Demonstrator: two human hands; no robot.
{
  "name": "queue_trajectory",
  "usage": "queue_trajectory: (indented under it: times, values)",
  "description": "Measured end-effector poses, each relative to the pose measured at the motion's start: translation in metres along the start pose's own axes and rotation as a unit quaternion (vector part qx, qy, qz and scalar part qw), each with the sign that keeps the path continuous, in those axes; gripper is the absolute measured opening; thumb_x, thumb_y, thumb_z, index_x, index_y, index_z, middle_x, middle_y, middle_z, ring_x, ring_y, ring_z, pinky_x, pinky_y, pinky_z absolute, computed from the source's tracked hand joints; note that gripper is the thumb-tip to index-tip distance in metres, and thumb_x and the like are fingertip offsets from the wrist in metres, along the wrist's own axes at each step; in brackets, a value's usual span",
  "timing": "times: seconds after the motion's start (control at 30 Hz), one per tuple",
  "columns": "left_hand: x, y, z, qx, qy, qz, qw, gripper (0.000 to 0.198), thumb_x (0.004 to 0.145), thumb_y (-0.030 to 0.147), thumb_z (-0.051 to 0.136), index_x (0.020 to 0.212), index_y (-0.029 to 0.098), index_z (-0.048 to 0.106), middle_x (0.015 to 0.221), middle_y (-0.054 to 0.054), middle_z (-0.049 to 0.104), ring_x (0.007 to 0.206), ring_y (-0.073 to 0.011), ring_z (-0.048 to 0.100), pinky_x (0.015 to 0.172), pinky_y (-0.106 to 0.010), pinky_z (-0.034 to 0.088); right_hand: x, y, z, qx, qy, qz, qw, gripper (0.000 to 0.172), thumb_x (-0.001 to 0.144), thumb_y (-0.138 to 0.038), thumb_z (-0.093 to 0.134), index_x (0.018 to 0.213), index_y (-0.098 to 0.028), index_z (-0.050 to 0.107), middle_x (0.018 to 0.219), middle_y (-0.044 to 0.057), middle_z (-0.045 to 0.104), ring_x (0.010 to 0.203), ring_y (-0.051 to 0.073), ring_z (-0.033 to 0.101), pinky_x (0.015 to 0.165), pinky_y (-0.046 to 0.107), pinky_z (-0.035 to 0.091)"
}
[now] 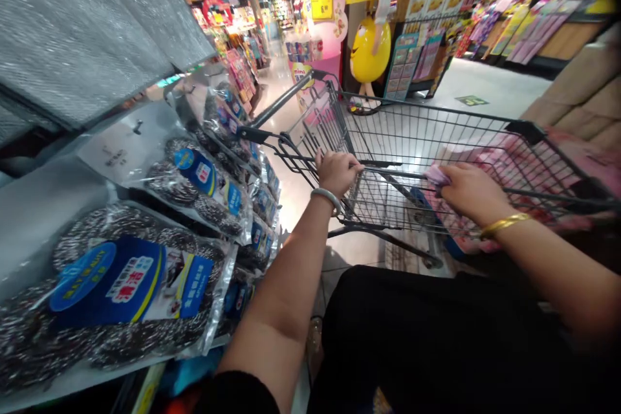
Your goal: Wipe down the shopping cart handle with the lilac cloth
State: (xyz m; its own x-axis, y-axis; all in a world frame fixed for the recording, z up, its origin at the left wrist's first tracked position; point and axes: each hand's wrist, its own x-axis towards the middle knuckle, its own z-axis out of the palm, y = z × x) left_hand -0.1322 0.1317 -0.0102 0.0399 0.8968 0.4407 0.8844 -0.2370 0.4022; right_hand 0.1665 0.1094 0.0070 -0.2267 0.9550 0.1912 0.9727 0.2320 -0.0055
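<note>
A dark wire shopping cart (427, 136) stands in front of me, tilted across the view. My left hand (337, 173) is closed on the near bar of the cart, at its left part; a pale bracelet circles that wrist. Farther right along the same bar, my right hand (473, 189) is closed too, with a crumpled lilac cloth (436, 174) showing at its thumb side. A gold bracelet is on this wrist. Pink patterned goods (504, 158) show through the wire on the right; whether they lie inside the cart or behind it, I cannot tell.
Bagged steel-wool scrubbers (140, 284) hang close on my left. Ahead stands a yellow egg-shaped figure (370, 50) beside a pink display (323, 32). A bright aisle floor (279, 71) runs away between shelves. Brown stacked packs (582, 90) rise at the right.
</note>
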Motion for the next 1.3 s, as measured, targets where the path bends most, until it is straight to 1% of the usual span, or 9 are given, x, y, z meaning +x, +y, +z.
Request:
queue_trajectory:
  times: [0.17, 0.3, 0.5, 0.7, 0.8, 0.93, 1.03, 1.17, 1.3]
  values:
    - [-0.005, 0.027, 0.016, -0.006, 0.043, 0.004, 0.999, 0.022, 0.101, 0.039, 0.053, 0.095, 0.036, 0.074, 0.113, 0.0, 0.074, 0.126, -0.029, 0.053, 0.123, -0.066, -0.004, -0.001, -0.031, -0.004, 0.013, -0.006, 0.04, 0.999, 0.031, 0.086, -0.017, 0.051, 0.113, -0.018, 0.066, 0.113, 0.014, 0.066, 0.104, 0.027, 0.059, 0.086, 0.035, 0.044]
    - [-0.01, 0.076, 0.04, -0.051, -0.031, 0.094, 0.994, 0.034, 0.105, 0.043, 0.041, 0.125, 0.037, 0.068, 0.126, 0.0, 0.072, 0.132, -0.0268, 0.052, 0.126, -0.062, -0.005, -0.008, -0.046, 0.0, 0.02, 0.031, 0.036, 0.999, 0.045, 0.089, -0.013, 0.046, 0.132, -0.015, 0.058, 0.13, 0.018, 0.06, 0.113, 0.031, 0.055, 0.091, 0.038, 0.045]
    - [-0.001, 0.094, 0.06, -0.066, -0.054, 0.102, 0.991, 0.046, 0.106, 0.049, 0.034, 0.136, 0.03, 0.063, 0.121, -0.004, 0.074, 0.119, -0.0263, 0.06, 0.126, -0.059, 0.002, -0.023, -0.018, -0.014, 0.044, -0.006, 0.027, 0.999, 0.039, 0.088, -0.017, 0.05, 0.125, -0.02, 0.063, 0.123, 0.013, 0.064, 0.11, 0.029, 0.058, 0.087, 0.037, 0.047]
    - [0.004, 0.082, 0.054, -0.04, -0.059, 0.112, 0.991, 0.047, 0.105, 0.044, 0.032, 0.102, 0.034, 0.077, 0.097, -0.002, 0.075, 0.105, -0.0245, 0.062, 0.125, -0.058, 0.005, -0.05, -0.012, -0.008, 0.05, 0.039, 0.098, 0.993, 0.046, 0.089, -0.016, 0.048, 0.134, -0.019, 0.057, 0.135, 0.015, 0.06, 0.117, 0.031, 0.055, 0.09, 0.039, 0.048]
    - [0.007, 0.076, 0.049, -0.005, -0.063, 0.102, 0.993, 0.052, 0.105, 0.045, 0.031, 0.083, 0.029, 0.076, 0.086, -0.003, 0.072, 0.098, -0.0246, 0.062, 0.123, -0.059, 0.009, -0.059, 0.002, -0.017, 0.073, 0.0, 0.074, 0.995, 0.041, 0.086, -0.016, 0.051, 0.125, -0.021, 0.062, 0.131, 0.012, 0.063, 0.113, 0.028, 0.057, 0.086, 0.035, 0.048]
    - [0.011, 0.073, 0.044, 0.03, -0.067, 0.093, 0.993, 0.054, 0.104, 0.045, 0.032, 0.076, 0.026, 0.074, 0.084, -0.006, 0.072, 0.099, -0.0265, 0.062, 0.122, -0.062, 0.011, -0.078, 0.028, -0.03, 0.065, -0.046, 0.138, 0.987, 0.027, 0.086, -0.019, 0.052, 0.108, -0.022, 0.067, 0.116, 0.01, 0.068, 0.097, 0.024, 0.062, 0.076, 0.033, 0.047]
    - [0.001, 0.093, 0.048, 0.056, -0.05, 0.068, 0.995, 0.048, 0.102, 0.047, 0.039, 0.08, 0.024, 0.076, 0.09, -0.009, 0.074, 0.103, -0.0303, 0.062, 0.12, -0.067, 0.01, -0.096, 0.019, -0.021, 0.043, 0.012, 0.132, 0.99, 0.034, 0.088, -0.017, 0.049, 0.117, -0.021, 0.067, 0.122, 0.014, 0.067, 0.101, 0.028, 0.063, 0.082, 0.038, 0.05]
    - [-0.032, 0.14, 0.066, -0.036, -0.081, 0.169, 0.982, 0.032, 0.101, 0.043, 0.046, 0.112, 0.03, 0.074, 0.122, -0.006, 0.072, 0.129, -0.0302, 0.053, 0.123, -0.064, 0.009, -0.112, -0.003, 0.007, 0.047, 0.089, 0.096, 0.99, 0.05, 0.088, -0.013, 0.047, 0.134, -0.025, 0.061, 0.142, 0.013, 0.059, 0.119, 0.032, 0.057, 0.091, 0.043, 0.052]
    - [-0.055, 0.163, 0.074, -0.074, -0.079, 0.152, 0.982, 0.038, 0.105, 0.038, 0.038, 0.095, 0.029, 0.074, 0.098, -0.002, 0.075, 0.112, -0.0238, 0.06, 0.126, -0.059, 0.005, -0.133, 0.004, 0.015, 0.073, 0.107, 0.026, 0.991, 0.053, 0.087, -0.007, 0.046, 0.134, -0.026, 0.062, 0.149, 0.009, 0.055, 0.131, 0.03, 0.05, 0.105, 0.045, 0.049]
